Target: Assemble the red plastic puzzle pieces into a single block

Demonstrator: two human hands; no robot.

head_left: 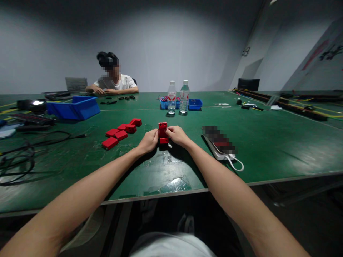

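Both hands meet over the green tabletop [268, 150], the left hand [148, 141] and right hand [179, 136] with fingers [171, 130] clasped from either side on a small red block piece [162, 126] held upright between them. Left of the fingers lie loose red blocks [122, 135], beyond them two water bottles [171, 97] with red-and-white labels too small to read, and just right a blurred white device [218, 144]. Shiny tape patches [175, 185] mark the tabletop nearer than the fingers; grey walls enclose the dim room, and dark characters on a panel [321, 53] far right cannot be read.
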